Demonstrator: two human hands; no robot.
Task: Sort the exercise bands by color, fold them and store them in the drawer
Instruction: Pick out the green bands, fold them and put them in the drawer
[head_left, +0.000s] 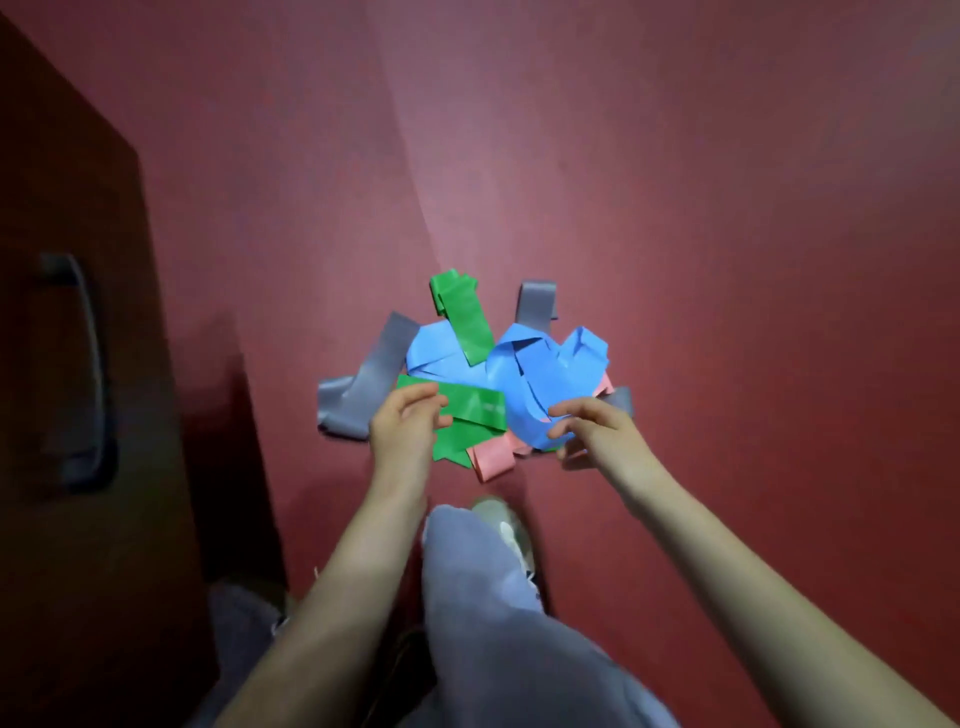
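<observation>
A tangled pile of exercise bands lies on the red floor. Blue bands (535, 374) fill its middle. One green band (465, 322) sticks out at the top and another green band (478, 410) lies across the near left. Grey bands (363, 384) spread at the left, with another grey band (537, 301) at the back. Pink bands (493, 460) show at the near edge. My left hand (402, 431) reaches over the near green band with loosely bent fingers. My right hand (589, 428) hovers at the pile's right side, fingers spread over the blue band. Neither hand plainly grips anything.
A dark wooden cabinet front (78, 415) with a metal handle (83, 374) stands at the left. My leg in grey trousers (493, 597) and a pale shoe (501, 519) are just below the pile. Red floor (727, 260) stretches behind and to the right.
</observation>
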